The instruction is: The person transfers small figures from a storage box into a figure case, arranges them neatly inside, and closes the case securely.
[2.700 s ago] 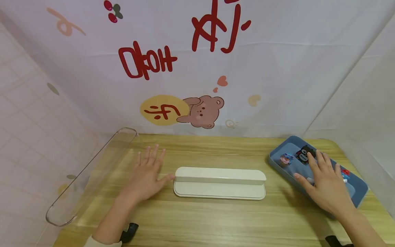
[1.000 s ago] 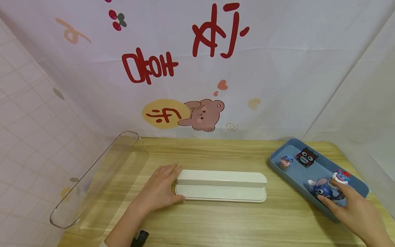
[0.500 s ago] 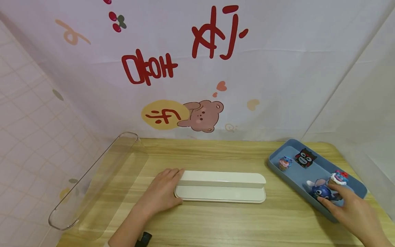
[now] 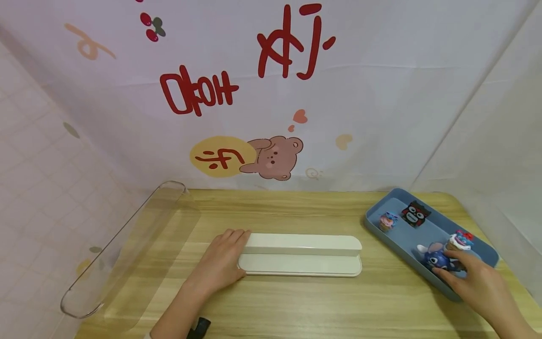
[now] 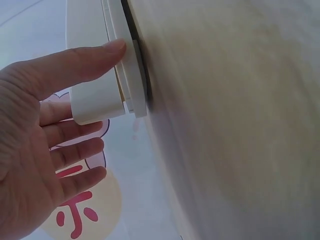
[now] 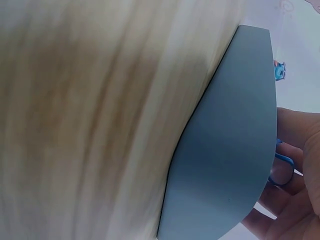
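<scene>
The right hand [image 4: 476, 280] curls its fingers around the blue figurine [image 4: 438, 258] at the near end of the blue tray [image 4: 404, 245]. The left hand [image 4: 222, 266], fingers flat, steadies the white stand [image 4: 300, 254] on the worktop [image 4: 296, 301]. Best to lift straight up, clear of the neighbouring cupcake toy [image 4: 460, 241].

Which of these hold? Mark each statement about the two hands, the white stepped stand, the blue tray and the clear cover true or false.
1. The left hand rests against the end of the white stepped plastic stand. True.
2. The right hand grips the black owl figure. False: it grips the blue big-eared figure.
3. The long clear plastic cover sits over the stand. False: it lies apart, at the left of the wooden table.
4. The blue rectangular tray holds several small figures. True.
</scene>
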`<action>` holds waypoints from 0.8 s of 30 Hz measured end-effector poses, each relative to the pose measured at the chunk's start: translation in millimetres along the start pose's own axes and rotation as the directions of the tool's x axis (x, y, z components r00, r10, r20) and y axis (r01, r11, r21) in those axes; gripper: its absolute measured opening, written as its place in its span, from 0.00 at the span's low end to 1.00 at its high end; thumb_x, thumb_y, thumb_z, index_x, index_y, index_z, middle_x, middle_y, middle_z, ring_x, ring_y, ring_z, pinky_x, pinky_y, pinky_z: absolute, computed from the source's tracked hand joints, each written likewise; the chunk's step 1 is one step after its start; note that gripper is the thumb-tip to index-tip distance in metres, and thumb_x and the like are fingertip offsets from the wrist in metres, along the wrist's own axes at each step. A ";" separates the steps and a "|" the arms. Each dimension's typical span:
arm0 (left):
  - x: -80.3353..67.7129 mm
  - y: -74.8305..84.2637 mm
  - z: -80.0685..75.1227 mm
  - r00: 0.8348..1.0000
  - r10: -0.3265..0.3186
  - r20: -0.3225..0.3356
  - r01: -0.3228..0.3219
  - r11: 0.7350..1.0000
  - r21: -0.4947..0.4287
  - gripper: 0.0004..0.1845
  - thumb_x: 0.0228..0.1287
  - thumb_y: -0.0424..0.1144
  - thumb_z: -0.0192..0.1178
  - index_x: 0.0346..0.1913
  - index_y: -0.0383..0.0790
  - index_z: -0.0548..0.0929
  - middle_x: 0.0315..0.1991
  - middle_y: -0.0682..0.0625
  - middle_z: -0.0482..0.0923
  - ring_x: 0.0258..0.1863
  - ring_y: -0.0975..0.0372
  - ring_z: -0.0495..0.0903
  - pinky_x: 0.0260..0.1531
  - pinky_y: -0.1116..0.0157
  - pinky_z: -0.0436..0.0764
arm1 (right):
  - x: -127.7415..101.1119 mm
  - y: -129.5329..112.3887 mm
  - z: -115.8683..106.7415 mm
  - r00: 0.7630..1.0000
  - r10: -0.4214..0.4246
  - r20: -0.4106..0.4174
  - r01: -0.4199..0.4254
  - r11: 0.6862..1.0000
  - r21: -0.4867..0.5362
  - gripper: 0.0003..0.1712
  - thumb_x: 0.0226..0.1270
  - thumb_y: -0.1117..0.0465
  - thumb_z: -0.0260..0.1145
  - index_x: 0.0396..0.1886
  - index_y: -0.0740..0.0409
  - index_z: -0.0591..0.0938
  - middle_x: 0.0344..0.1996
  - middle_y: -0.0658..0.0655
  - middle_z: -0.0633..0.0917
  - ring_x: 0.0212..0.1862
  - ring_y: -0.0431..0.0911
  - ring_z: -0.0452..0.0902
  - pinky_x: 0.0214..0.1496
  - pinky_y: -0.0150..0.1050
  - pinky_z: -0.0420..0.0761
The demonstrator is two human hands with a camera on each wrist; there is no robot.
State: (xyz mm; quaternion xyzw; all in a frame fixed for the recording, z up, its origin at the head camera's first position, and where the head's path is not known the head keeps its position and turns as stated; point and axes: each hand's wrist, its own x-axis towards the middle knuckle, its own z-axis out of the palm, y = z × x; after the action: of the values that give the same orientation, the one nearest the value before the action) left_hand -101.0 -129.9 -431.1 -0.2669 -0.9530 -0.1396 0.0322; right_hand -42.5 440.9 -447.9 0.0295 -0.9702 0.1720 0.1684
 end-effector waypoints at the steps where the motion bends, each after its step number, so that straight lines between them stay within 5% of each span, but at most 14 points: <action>1: 0.1 0.3 -0.2 1.000 -0.001 -0.003 0.001 1.000 0.002 0.53 0.37 0.38 0.88 0.71 0.30 0.74 0.63 0.41 0.79 0.63 0.48 0.75 0.64 0.47 0.75 | 0.5 0.1 0.5 1.000 -0.007 -0.006 0.007 1.000 -0.002 0.33 0.41 0.65 0.87 0.49 0.73 0.84 0.45 0.78 0.85 0.38 0.73 0.83 0.35 0.68 0.78; 11: 0.3 2.6 -1.3 1.000 -0.015 -0.004 0.015 1.000 -0.011 0.52 0.37 0.35 0.88 0.70 0.29 0.75 0.63 0.40 0.79 0.62 0.48 0.75 0.63 0.46 0.75 | 3.5 2.4 2.1 0.999 -0.041 -0.036 0.041 0.999 -0.010 0.29 0.40 0.67 0.87 0.45 0.72 0.85 0.43 0.77 0.86 0.34 0.69 0.84 0.25 0.38 0.75; 18: -1.2 0.7 -0.4 1.000 -0.025 0.001 0.025 1.000 -0.007 0.52 0.38 0.35 0.87 0.71 0.30 0.74 0.64 0.42 0.79 0.63 0.49 0.75 0.63 0.47 0.75 | 5.0 0.3 1.7 0.992 -0.081 -0.096 0.080 0.997 -0.014 0.30 0.36 0.71 0.85 0.44 0.72 0.86 0.41 0.75 0.87 0.37 0.70 0.82 0.31 0.22 0.67; 24: 0.4 0.5 -0.7 1.000 -0.022 0.007 0.022 1.000 -0.012 0.52 0.39 0.34 0.86 0.72 0.31 0.74 0.64 0.42 0.78 0.63 0.49 0.74 0.64 0.47 0.74 | 6.1 -6.7 -7.9 0.989 -0.083 -0.119 0.082 0.997 -0.015 0.28 0.36 0.71 0.85 0.42 0.72 0.86 0.33 0.70 0.86 0.28 0.33 0.74 0.25 0.20 0.67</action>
State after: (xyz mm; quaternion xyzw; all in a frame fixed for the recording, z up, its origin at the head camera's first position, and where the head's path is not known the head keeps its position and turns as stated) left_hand -101.0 -129.5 -430.3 -0.2572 -0.9551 -0.1447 0.0256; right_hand -45.0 437.3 -436.8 0.0584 -0.9572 0.1615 0.2331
